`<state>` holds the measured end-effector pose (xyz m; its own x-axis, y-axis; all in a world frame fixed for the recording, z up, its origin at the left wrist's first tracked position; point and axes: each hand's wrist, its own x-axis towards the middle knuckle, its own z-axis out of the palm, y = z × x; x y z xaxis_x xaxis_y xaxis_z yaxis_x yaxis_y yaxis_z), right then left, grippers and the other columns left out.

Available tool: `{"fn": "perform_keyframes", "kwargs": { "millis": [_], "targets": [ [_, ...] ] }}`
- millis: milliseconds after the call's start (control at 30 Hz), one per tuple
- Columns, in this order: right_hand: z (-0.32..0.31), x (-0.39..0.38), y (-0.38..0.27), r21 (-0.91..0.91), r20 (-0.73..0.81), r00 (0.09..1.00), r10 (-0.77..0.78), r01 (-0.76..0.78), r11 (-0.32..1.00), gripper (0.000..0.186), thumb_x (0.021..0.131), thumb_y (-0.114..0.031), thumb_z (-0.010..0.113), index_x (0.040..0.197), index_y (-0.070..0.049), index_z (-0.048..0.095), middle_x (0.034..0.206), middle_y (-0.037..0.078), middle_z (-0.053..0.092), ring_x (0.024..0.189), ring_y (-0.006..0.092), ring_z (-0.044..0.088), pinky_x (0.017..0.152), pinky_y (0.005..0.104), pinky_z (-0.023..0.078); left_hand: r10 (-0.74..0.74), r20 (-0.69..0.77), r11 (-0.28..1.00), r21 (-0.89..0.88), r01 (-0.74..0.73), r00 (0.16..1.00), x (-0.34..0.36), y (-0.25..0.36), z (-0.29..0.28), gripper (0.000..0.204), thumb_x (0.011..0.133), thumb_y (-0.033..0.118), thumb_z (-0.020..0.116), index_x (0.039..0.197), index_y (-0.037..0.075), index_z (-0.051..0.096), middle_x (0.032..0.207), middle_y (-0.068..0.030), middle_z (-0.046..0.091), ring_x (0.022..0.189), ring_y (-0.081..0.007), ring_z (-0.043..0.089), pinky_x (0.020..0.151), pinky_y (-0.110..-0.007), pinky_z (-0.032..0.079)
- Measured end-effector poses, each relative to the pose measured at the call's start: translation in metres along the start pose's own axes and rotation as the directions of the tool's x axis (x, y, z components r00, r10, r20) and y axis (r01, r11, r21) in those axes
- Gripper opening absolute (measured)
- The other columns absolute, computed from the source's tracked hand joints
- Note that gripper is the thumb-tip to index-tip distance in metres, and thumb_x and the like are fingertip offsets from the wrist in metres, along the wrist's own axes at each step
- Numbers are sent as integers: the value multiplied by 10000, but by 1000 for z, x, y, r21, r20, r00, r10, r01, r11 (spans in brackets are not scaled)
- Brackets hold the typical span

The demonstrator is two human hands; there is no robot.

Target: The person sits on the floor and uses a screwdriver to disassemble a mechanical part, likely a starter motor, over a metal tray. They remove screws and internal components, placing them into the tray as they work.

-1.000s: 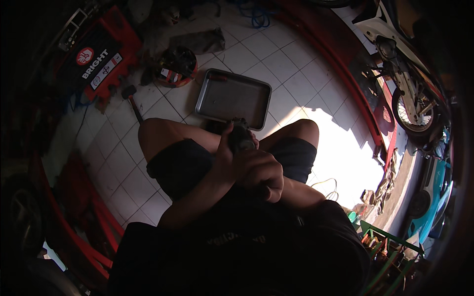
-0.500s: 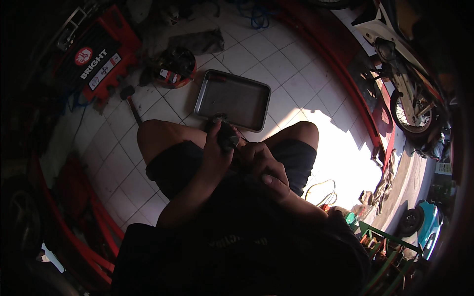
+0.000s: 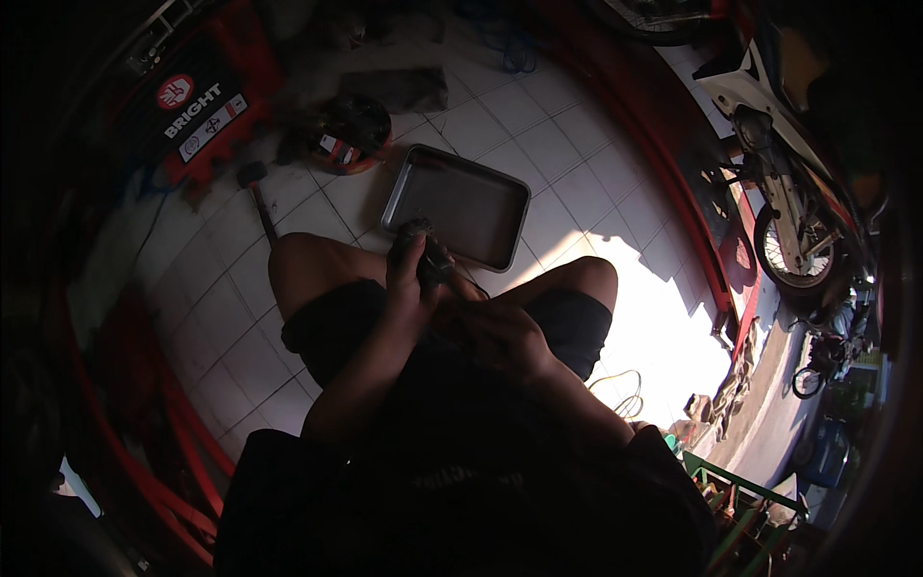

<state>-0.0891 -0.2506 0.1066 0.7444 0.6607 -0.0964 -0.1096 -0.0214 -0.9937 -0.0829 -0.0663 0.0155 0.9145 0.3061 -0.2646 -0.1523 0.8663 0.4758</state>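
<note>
My left hand [image 3: 407, 279] is closed around a dark, roughly cylindrical part [image 3: 432, 258], held above my crossed legs just below the metal pan. Lower and to the right, my right hand [image 3: 510, 335] has its fingers curled; what they hold is hidden in shadow. The shallow rectangular pan [image 3: 521, 221] lies on the tiled floor beyond my shins, partly behind the held part.
A red-and-black case [image 3: 236, 72], a round container of items [image 3: 351, 135] and a long-handled hammer [image 3: 252, 178] lie front left. A red rail [image 3: 673, 192] and motorcycle [image 3: 798, 240] stand right; a green rack [image 3: 731, 481] is lower right, red frames [image 3: 168, 452] lower left.
My left hand and the dark part have moved left, apart from my right hand, which was overlapping them. Outside on the right, the teal car has shifted from view and another motorcycle appears.
</note>
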Motion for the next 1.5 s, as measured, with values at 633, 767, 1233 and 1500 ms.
{"fn": "perform_keyframes", "kwargs": {
  "millis": [633,767,1233,1500],
  "targets": [
    [-2,-8,27,485,94,888,450,-436,758,323,995,-141,469,1217,32,629,682,-13,536,479,43,417,421,216,293,-7,-13,999,32,7,1000,0,-7,-9,243,965,214,656,1160,84,593,938,-55,639,850,-182,652,743,-367,564],
    [-7,-10,22,524,194,883,428,-462,715,344,996,-142,486,1250,62,597,853,52,645,641,85,574,534,224,432,-21,-37,997,67,23,999,1,-9,-14,248,964,194,655,1172,74,593,947,-61,642,840,-184,659,721,-358,572],
    [-16,-1,29,767,336,837,432,-510,389,260,1058,-192,449,1217,-3,530,725,30,497,473,91,400,426,215,319,-1,136,999,36,-4,991,9,-6,-15,304,958,170,653,1228,73,553,1033,-80,626,942,-203,642,801,-389,567],
    [-16,-4,21,767,474,817,329,-566,302,331,1056,-269,470,1272,-20,498,688,-10,424,458,56,345,415,200,291,-34,102,993,-112,45,994,18,-7,-32,335,944,205,664,1225,69,543,1044,-85,627,961,-210,633,818,-391,555]
  ]
}}
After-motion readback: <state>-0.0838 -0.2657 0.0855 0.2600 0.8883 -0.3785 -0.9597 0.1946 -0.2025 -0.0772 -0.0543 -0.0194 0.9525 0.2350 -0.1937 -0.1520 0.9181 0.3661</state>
